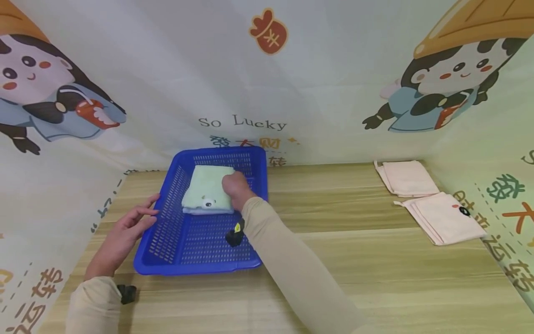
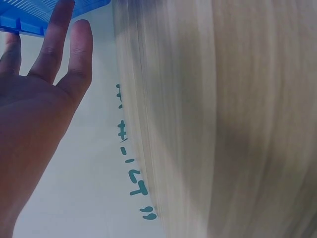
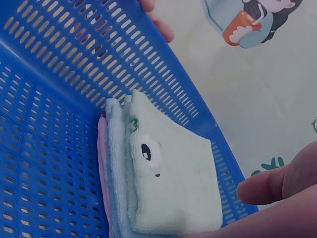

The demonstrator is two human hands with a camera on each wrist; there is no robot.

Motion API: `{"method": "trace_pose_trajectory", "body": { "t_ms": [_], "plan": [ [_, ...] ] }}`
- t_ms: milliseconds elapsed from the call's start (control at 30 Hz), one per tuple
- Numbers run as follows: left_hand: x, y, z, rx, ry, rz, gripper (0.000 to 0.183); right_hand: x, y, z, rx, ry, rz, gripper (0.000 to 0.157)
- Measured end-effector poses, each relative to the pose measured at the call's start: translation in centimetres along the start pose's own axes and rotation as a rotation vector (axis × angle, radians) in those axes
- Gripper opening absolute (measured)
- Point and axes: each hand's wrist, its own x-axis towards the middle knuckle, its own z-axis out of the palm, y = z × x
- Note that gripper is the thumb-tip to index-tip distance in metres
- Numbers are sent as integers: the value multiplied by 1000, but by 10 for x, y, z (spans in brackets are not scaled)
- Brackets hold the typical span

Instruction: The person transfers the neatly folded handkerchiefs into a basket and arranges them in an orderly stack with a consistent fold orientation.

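Observation:
A blue plastic basket [image 1: 200,267] with slotted walls holds a stack of folded towels. On top lies a pale green towel [image 1: 208,185] with an embroidered animal face; a light blue towel [image 3: 118,163] and a pink towel [image 3: 103,163] show below it in the right wrist view. My right hand [image 1: 237,189] is inside the basket at the green towel's right edge. Its thumb [image 3: 262,187] stands apart from the towel, and the other fingers are partly cut off by the frame. My left hand [image 1: 129,227] touches the basket's left rim with extended fingers.
Two folded pink towels lie at the right of the wooden table [image 1: 333,260]: a farther one [image 1: 410,177] and a nearer one [image 1: 446,220]. Printed cloth walls [image 1: 333,93] enclose the table at the back and sides; the basket stands close to the back wall.

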Motion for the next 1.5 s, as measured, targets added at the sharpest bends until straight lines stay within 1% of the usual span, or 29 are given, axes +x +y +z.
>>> {"method": "trace_pose_trajectory", "body": {
  "t_ms": [167,267,400,500,633,700,733,767,867,900,933,967,1000,1033,1100,1133,1167,1400,1500],
  "plan": [
    [1,3,0,6,-6,-16,47,2,-2,-1,6,31,-4,59],
    [1,4,-1,20,-8,-35,49,1,-2,-2,-2,33,-30,60],
    [2,4,-3,55,-11,-50,52,-3,-5,-4,-12,13,-49,62],
    [0,3,-3,72,-16,-39,53,-7,-6,-5,-29,1,-50,60],
    [-3,-1,-2,63,-11,-19,51,-10,-9,-10,-87,-30,-81,60],
    [-5,-2,-2,57,-9,-18,51,-11,-11,-14,-128,-50,-110,58],
    [-5,-2,-2,54,-10,-14,51,-12,-13,-16,-140,-55,-127,55],
    [-5,-2,-2,55,-12,-13,51,-12,-15,-19,-150,-60,-143,49],
    [-4,-1,-3,61,-19,2,50,-15,-23,-28,-169,-68,-208,21],
    [-3,0,-3,63,-20,6,50,-16,-26,-30,-171,-73,-226,15],
    [-3,0,-2,65,-21,9,51,-17,-30,-33,-167,-76,-238,13],
    [-2,1,-2,65,-21,9,51,-18,-33,-35,-170,-80,-240,13],
    [-2,1,-2,63,-22,8,51,-19,-35,-38,-172,-88,-239,17],
    [-1,2,-2,59,-22,5,51,-20,-37,-40,-171,-97,-232,24],
    [-1,2,-1,48,-19,-1,51,-22,-41,-43,-172,-112,-211,42],
    [0,3,-1,42,-17,-2,51,-22,-42,-45,-174,-117,-202,48],
    [0,3,-1,35,-17,0,50,-23,-43,-46,-183,-122,-199,52],
    [-1,3,-1,18,-18,11,50,-33,-49,-58,-246,-110,-232,51],
    [-1,4,-1,21,-18,7,50,-41,-52,-65,-316,-100,-261,52]
  ]
}}
